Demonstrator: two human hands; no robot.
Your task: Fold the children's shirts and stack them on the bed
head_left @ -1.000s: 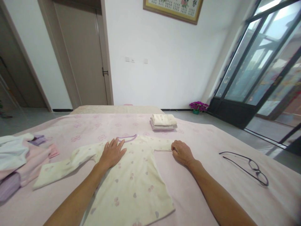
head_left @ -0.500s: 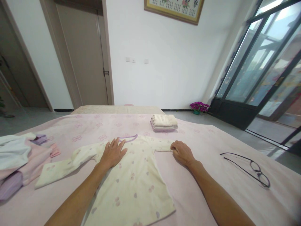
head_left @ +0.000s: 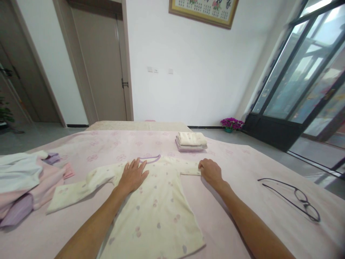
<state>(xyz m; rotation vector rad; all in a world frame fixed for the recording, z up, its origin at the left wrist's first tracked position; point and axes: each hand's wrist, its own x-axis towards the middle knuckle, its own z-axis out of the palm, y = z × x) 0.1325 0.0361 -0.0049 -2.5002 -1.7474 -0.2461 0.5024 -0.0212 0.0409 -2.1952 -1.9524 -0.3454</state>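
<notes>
On the pink patterned cover (head_left: 237,162), directly in front of the person, a pale yellow long-sleeved shirt (head_left: 160,212) lies spread out, its purple-edged collar (head_left: 153,160) at the far end. The near hem runs partly out of view.

Left hand (head_left: 134,175): palm down, fingers spread, resting on the shirt beside the collar. Right hand (head_left: 211,172): fingers curled in at the end of the right sleeve (head_left: 190,167); the grip appears to be a pinch on the cuff, although the fingertips are hidden.

Status of work, as judged from the layout: the right sleeve extends straight out from the shoulder. The left sleeve (head_left: 83,185) is bent and rumpled, and neither hand touches it. The body is nearly flat; no fold is made across it.

Completed items: a neat stack of folded cloth (head_left: 191,141) stands beyond the right sleeve, apart from the shirt. Items not yet folded: a loose heap of white, pink and lavender clothes (head_left: 24,176) at the far left. A pair of glasses (head_left: 305,205) lies well to the right.
</notes>
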